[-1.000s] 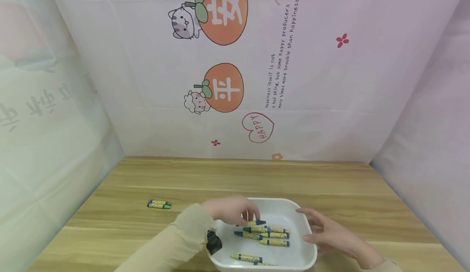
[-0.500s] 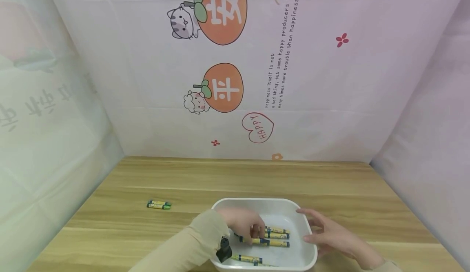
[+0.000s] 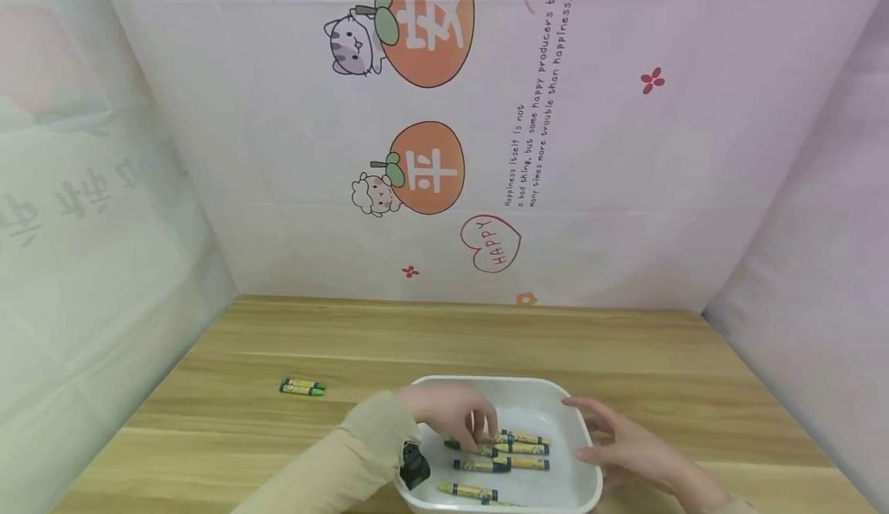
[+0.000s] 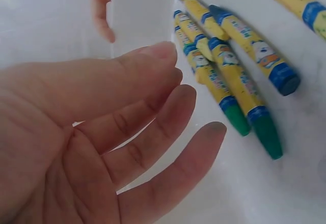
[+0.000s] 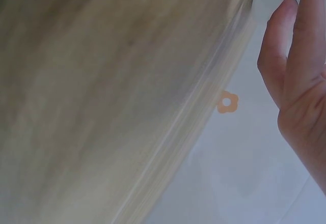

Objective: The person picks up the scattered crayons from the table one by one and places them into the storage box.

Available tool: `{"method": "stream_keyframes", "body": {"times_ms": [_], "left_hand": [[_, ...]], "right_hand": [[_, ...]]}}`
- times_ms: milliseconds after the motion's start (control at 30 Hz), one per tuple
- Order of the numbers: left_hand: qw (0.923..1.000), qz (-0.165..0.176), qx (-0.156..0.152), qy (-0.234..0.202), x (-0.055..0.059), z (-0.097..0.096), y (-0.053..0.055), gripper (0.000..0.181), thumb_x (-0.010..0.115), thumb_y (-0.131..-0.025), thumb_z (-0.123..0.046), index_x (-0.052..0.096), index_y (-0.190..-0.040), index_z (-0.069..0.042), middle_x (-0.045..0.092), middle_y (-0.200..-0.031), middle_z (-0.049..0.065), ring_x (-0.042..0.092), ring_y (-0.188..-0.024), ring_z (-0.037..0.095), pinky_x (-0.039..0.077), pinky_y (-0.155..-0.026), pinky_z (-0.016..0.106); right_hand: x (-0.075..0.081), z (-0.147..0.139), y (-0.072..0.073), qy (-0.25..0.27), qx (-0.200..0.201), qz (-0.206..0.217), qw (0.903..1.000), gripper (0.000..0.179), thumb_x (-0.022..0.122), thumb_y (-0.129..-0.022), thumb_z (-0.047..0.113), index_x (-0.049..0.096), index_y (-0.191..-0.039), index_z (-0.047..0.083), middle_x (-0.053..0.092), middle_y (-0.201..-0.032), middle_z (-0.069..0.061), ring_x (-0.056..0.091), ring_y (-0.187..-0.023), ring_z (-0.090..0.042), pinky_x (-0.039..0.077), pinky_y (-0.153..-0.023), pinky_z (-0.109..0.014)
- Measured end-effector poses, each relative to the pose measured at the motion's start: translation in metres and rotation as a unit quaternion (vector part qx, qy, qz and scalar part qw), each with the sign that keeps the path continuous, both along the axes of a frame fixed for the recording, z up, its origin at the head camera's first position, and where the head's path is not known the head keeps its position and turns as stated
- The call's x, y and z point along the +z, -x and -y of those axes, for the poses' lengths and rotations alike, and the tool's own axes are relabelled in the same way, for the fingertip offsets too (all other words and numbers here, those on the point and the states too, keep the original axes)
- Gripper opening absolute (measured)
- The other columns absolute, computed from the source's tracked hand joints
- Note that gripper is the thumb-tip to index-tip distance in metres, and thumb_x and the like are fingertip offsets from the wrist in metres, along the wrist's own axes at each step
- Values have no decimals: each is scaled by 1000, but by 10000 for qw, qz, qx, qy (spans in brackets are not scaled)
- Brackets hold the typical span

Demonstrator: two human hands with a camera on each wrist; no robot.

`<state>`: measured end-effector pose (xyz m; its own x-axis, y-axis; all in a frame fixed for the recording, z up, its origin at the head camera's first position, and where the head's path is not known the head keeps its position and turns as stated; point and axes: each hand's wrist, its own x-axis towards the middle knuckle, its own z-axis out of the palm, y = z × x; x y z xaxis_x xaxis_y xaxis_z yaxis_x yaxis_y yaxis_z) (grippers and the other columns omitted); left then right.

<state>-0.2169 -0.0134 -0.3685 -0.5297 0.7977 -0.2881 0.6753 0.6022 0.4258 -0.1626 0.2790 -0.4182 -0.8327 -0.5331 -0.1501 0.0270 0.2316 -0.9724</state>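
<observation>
My left hand (image 3: 451,414) is over the left part of a white plastic tray (image 3: 538,404), fingers loosely bent. In the left wrist view, nothing is between its thumb and fingers; the fingertips are close to two green-tipped crayons (image 4: 246,92). A dark blue crayon (image 4: 260,52) lies beside them. In the head view, that dark blue crayon (image 3: 478,466) lies end to end with a yellow-wrapped crayon (image 3: 531,464). My right hand (image 3: 628,444) rests against the tray's right side, index fingertip and thumb at the rim. In the right wrist view, the right hand (image 5: 300,76) shows extended fingers.
Two green-tipped crayons (image 3: 302,387) lie side by side on the wooden table (image 3: 389,336), left of the tray. A light green crayon (image 3: 468,491) lies near the tray's front wall. A printed white cloth (image 3: 590,251) stands behind the table, with cloth on both sides.
My left hand carried the dark blue crayon toward the tray's front and let it go beside the yellow-wrapped one. It has since moved back over the green-tipped crayons. The right hand stays put.
</observation>
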Motion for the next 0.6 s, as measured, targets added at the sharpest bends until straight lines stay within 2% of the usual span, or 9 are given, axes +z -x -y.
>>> {"method": "stream_keyframes", "body": {"times_ms": [100,200,300,467,600], "left_hand": [[9998,11,89,-161,6,5,-1,23,70,-81,-10,66,-102,-17,63,-86,-9,54,-76,-2,46,-69,15],[9994,-23,30,-347,11,12,-1,23,69,-82,-9,65,-104,-14,64,-91,-5,55,-79,-1,47,-71,15],[9985,-209,-33,-513,16,21,-1,23,67,-83,-10,64,-106,-13,65,-96,-3,55,-83,-1,46,-74,14],[9961,-287,276,-788,20,42,0,23,66,-85,-12,64,-108,-15,65,-99,-4,56,-86,-2,48,-78,17],[9917,-81,554,-1160,19,65,0,24,65,-85,-9,63,-109,-13,65,-102,1,57,-89,2,49,-80,19]], "right_hand": [[-1,-1,0,-88,-23,-38,10000,72,60,-88,10,14,-143,2,24,-131,-43,60,-99,-27,56,-69,-46],[-1,-1,-1,-135,12,-90,9999,71,60,-89,11,15,-143,1,25,-130,-44,60,-99,-27,56,-69,-46],[-1,-1,-2,-176,-10,-60,9998,71,60,-89,12,14,-143,1,24,-131,-44,60,-99,-28,56,-69,-47],[1,0,-2,-203,-7,-57,9998,72,59,-90,13,13,-144,1,23,-133,-44,59,-102,-31,55,-70,-48],[2,0,-2,-212,62,-75,9997,72,58,-90,13,12,-144,1,22,-134,-44,59,-102,-33,55,-71,-48]]}}
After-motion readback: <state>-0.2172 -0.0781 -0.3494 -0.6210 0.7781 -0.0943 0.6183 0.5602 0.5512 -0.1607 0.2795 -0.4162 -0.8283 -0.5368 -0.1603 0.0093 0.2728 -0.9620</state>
